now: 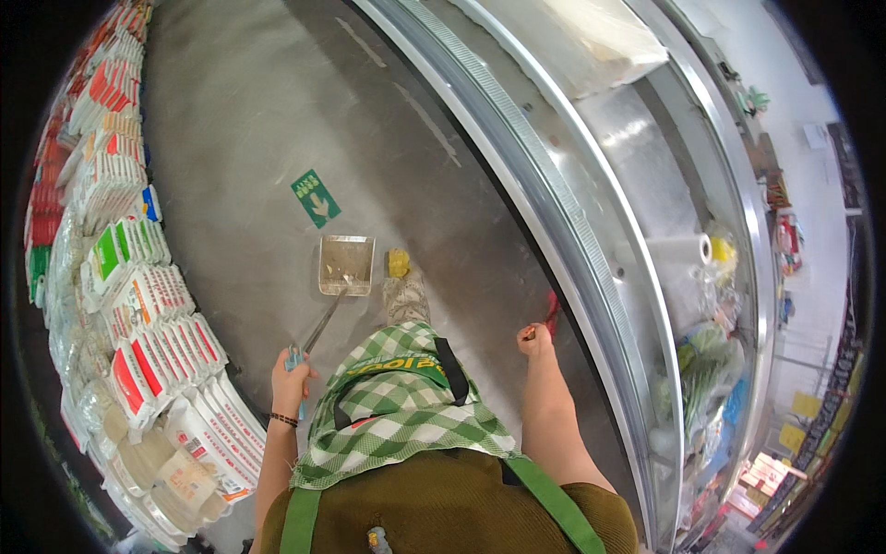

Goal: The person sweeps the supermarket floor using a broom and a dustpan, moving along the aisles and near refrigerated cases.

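My left hand (pixel 290 371) is closed around the handle end of a long-handled dustpan (pixel 349 252). The pan rests on the grey floor ahead of me, with a few small pale scraps in it. Something light blue also shows at that hand's fingers. Out to the right, beside the display case, my right hand (pixel 533 339) is closed in a fist. A narrow red thing (pixel 553 312) sticks out past it, its kind unclear. Between the hands hangs my green-and-white checked apron (pixel 388 434). A yellow-tipped shoe (pixel 398 264) stands just right of the dustpan.
Stacked white packages with red and green print (pixel 171 355) line the left side. A long curved glass display case (pixel 591 249) runs along the right, with a plastic roll (pixel 678 251) and bagged greens (pixel 706 365) inside. A green arrow sticker (pixel 317 198) lies on the floor.
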